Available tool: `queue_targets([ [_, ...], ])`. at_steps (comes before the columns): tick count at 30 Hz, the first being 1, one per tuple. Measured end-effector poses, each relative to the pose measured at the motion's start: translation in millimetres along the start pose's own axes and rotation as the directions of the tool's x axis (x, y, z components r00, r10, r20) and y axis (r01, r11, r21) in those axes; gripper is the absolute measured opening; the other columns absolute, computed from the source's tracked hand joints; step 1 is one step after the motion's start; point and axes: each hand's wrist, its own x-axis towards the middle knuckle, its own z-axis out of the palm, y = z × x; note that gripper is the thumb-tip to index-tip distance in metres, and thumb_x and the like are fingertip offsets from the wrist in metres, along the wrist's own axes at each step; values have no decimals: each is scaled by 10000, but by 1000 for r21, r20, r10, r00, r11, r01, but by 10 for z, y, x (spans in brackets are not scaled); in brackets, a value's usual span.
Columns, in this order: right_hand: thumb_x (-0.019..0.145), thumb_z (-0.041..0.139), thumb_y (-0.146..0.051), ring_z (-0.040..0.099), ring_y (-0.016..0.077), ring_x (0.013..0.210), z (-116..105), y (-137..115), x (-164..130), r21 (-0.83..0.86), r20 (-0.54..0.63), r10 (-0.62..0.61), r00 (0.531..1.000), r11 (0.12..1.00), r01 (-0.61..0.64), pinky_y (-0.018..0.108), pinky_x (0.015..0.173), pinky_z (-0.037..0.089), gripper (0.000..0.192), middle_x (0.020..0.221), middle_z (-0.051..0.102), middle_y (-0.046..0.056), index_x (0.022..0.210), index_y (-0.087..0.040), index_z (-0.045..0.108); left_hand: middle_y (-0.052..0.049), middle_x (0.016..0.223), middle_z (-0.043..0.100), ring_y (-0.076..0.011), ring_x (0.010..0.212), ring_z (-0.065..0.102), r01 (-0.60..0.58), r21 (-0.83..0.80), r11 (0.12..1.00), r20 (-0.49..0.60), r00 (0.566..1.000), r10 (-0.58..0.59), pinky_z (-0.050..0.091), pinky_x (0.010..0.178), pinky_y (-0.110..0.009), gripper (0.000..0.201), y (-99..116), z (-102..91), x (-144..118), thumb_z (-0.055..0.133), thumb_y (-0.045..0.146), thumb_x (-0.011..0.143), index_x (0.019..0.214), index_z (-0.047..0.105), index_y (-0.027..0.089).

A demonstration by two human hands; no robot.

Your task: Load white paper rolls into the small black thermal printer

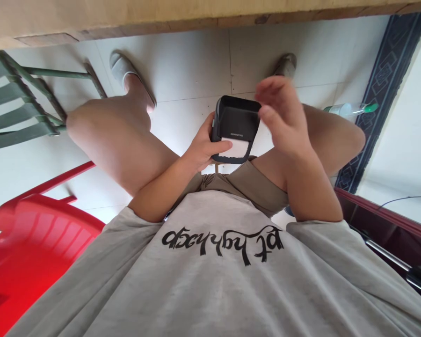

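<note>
Left hand (199, 150) grasps black printer (235, 127) over the lap, between the knees, thumb on its white paper (234, 148). Right hand (284, 117) loose, fingers spread, just beside printer's right side. Red chair (35, 243) at left.

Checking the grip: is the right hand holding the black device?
No, the left hand grips the black device; the right hand hovers open beside it.

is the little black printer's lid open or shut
Open. The black printer in the left hand has its lid swung up, and the white paper roll shows in the bay. The right hand hovers beside it.
</note>
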Motion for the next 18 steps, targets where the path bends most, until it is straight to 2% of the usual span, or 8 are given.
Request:
queue_targets([
  [2,914,627,-859,681,202,1181,44,-61,-28,36,99,14,995,999,-17,385,1004,650,785,1410,604,86,1432,-285,495,-69,1144,735,-391,1292,733,-11,-22,1000,-18,1000,11,626,1093,-537,771,14,31,-10,1030,568,650,1246,648,262],
  [4,893,684,-842,679,165,1041,82,-77,-43,38,194,28,981,999,-37,334,897,652,841,1337,637,76,1490,-283,486,-60,1092,740,-368,1247,753,-8,-48,999,-63,998,5,654,1014,-481,720,32,72,-26,998,629,689,1204,654,263],
  [6,914,697,-790,666,144,988,110,-57,-44,-3,222,39,974,999,-39,292,829,638,825,1322,645,72,1522,-282,465,-52,1043,741,-352,1219,765,9,-67,998,-127,992,-18,663,959,-436,667,56,113,-48,989,626,708,1163,663,263],
  [13,968,708,-552,697,173,1096,141,-35,-42,-200,175,-51,983,976,86,273,845,644,710,1392,649,103,1550,-244,441,-49,1039,752,-348,1244,771,74,-163,984,-238,965,-112,671,951,-414,531,125,173,-96,978,450,756,1166,692,270],
  [16,972,704,-537,701,191,1143,146,-82,-49,-279,168,-78,983,952,123,278,846,641,700,1411,646,112,1548,-233,450,-54,1044,759,-353,1260,768,76,-176,981,-240,964,-118,671,969,-416,511,135,181,-97,970,423,763,1164,699,259],
  [18,978,688,-554,704,190,1102,152,-102,-45,-306,158,-59,986,946,106,295,852,639,689,1387,662,106,1543,-237,455,-66,1050,767,-359,1274,763,80,-178,981,-234,965,-121,670,984,-423,466,147,196,-93,941,437,795,1149,708,243],
])
